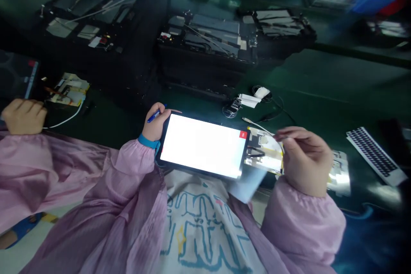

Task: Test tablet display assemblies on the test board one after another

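Note:
A tablet (205, 145) with a bright white screen and a small red mark at its top right corner lies in front of me at the table's near edge. My left hand (154, 123) is closed at the tablet's left edge, with a blue pen (153, 116) between its fingers. My right hand (305, 160) is to the right of the tablet, its fingers pinched over a yellow-and-white board (261, 147) that touches the tablet's right side. What the pinch holds is blurred. Both arms wear pink sleeves.
Another person's hand (24, 115) in a pink sleeve rests at the far left beside a small board (69, 89) with a white cable. Opened dark devices (208, 36) fill the back of the green table (321, 81). A perforated strip (375, 156) lies at the right, small parts (248, 100) behind the tablet.

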Demonstrator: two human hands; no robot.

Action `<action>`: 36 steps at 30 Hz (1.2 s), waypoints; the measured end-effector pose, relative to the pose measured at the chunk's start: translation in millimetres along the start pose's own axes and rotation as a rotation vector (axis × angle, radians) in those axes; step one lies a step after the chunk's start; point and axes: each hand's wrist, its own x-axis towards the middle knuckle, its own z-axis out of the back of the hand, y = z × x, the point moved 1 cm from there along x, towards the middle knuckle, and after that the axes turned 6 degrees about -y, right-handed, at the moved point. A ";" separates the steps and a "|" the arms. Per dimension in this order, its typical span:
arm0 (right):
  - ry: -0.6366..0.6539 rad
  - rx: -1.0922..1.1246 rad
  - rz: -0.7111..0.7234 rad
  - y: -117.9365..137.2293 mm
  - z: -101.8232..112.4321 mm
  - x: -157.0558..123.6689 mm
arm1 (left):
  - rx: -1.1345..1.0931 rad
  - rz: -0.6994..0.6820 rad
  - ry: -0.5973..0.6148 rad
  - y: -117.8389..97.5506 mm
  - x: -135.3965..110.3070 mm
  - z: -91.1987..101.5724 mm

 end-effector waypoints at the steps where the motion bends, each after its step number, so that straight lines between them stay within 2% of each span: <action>1: -0.070 0.038 -0.018 -1.8 5.6 0.6 | -0.008 0.005 0.001 0.0 0.3 -0.1; 3: -0.128 0.094 -0.050 -1.8 11.8 1.5 | -0.017 0.023 0.005 0.0 0.8 -0.5; 5: -0.124 0.136 -0.053 0.6 13.3 0.8 | -0.021 0.039 0.003 0.1 0.9 -0.9; 9: -0.014 0.195 -0.024 3.8 4.3 -12.5 | -0.032 0.045 0.003 0.7 0.9 -1.4; 13: 0.354 0.111 -0.077 6.8 -20.8 -41.7 | -0.037 0.032 0.012 0.2 0.6 -2.6; 16: 0.636 0.087 -0.051 14.8 -40.5 -60.6 | -0.043 0.020 0.020 -0.4 0.6 -3.7; 20: 0.917 0.206 -0.009 29.9 -57.5 -71.8 | -0.018 0.018 0.012 -0.7 1.2 -3.9; 27: 1.384 0.190 0.057 47.1 -78.5 -86.7 | 0.006 0.003 0.021 -5.1 0.0 -4.9; 31: 1.496 0.299 0.081 46.6 -88.7 -97.8 | 0.023 -0.009 0.040 -7.2 -0.1 -5.7; 36: 1.480 0.426 0.075 39.9 -92.8 -106.2 | 0.014 -0.023 0.066 -4.7 3.7 -5.0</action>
